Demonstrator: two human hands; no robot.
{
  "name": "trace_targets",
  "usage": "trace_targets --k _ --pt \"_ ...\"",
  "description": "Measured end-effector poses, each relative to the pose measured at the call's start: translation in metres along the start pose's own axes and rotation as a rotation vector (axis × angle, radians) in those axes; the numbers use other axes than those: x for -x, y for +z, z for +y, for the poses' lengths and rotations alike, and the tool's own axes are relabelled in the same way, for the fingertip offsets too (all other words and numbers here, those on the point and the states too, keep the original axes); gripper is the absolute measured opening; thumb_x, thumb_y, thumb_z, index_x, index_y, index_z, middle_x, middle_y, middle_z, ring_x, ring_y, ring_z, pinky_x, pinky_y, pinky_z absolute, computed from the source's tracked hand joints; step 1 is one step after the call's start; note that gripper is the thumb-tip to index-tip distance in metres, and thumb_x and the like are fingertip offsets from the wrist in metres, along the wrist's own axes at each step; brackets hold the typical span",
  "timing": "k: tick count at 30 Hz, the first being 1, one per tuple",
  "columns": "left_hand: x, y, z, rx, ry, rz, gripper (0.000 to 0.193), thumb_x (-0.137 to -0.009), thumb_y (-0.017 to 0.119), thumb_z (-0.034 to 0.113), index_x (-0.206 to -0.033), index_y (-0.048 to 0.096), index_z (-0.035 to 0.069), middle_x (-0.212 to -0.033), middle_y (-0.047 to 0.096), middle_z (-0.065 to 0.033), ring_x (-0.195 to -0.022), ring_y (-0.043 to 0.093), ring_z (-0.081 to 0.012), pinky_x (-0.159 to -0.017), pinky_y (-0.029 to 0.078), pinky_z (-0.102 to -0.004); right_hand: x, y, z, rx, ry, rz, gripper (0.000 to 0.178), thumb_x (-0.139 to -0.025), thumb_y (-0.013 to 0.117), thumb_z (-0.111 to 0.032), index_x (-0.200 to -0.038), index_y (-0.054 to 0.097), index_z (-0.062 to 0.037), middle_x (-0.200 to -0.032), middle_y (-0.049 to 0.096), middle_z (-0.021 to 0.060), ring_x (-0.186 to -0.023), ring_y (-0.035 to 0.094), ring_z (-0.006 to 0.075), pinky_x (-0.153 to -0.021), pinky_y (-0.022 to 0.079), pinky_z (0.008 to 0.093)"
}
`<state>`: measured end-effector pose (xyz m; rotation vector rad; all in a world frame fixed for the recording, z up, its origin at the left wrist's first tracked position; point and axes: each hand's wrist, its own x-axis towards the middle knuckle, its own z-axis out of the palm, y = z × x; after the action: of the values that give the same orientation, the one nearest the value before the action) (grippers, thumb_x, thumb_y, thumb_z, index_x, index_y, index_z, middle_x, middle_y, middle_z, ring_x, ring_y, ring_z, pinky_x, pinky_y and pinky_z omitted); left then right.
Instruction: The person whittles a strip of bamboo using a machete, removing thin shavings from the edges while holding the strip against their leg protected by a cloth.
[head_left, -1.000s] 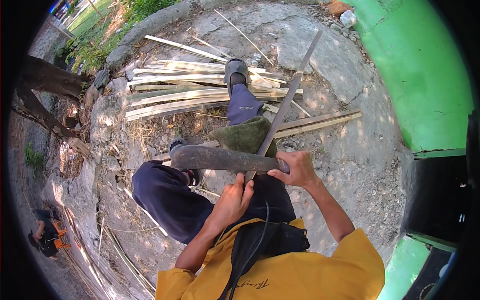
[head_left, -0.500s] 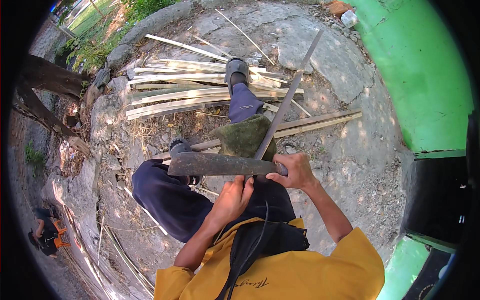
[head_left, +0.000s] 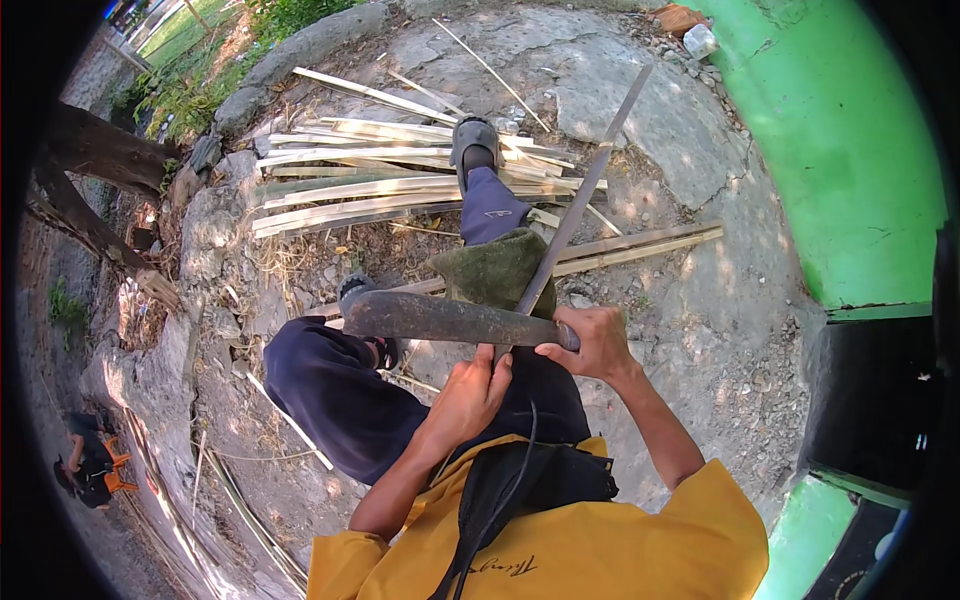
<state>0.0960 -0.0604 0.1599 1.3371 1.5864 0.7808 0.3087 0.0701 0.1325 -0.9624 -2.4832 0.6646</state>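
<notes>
Just below the centre of the frame, the right hand [head_left: 598, 343] is clamped round the handle of a broad dark machete [head_left: 440, 319], blade lying level and pointing left, while the left hand [head_left: 470, 392] pinches the near end of a long bamboo strip [head_left: 580, 196] slanting to the upper right. That strip looks light, stiff and springy with likely sharp edges, best gripped low; the blade looks heavy.

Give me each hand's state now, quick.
Left hand: closed on the near end of the bamboo strip.
Right hand: closed on the machete handle.
</notes>
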Motion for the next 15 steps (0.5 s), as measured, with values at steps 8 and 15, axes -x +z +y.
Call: trace_targets --k 8,15 --pt "0.001 -0.001 -0.002 -0.020 -0.048 -0.026 0.024 -0.109 0.051 0.021 -0.111 0.047 -0.003 -0.071 0.061 -0.0315 -0.073 0.060 -0.0563 -0.068 0.043 -0.0603 0.002 0.001 0.000 -0.005 0.072 0.013 0.062 -0.090 0.067 -0.069 -0.087 0.067 -0.0073 -0.060 0.060 0.0107 -0.056 0.066 0.0336 -0.053 0.048 0.0428" --pt "0.005 0.002 -0.005 -0.039 -0.016 -0.001 0.025 -0.109 0.051 0.022 -0.107 0.047 -0.003 -0.069 0.060 -0.0314 -0.072 0.060 -0.0554 -0.067 0.043 -0.0601 -0.008 -0.004 0.007 0.012 0.032 -0.004 0.061 -0.090 0.067 -0.069 -0.086 0.066 -0.0074 -0.060 0.059 0.0117 -0.059 0.066 0.0353 -0.055 0.048 0.0446"
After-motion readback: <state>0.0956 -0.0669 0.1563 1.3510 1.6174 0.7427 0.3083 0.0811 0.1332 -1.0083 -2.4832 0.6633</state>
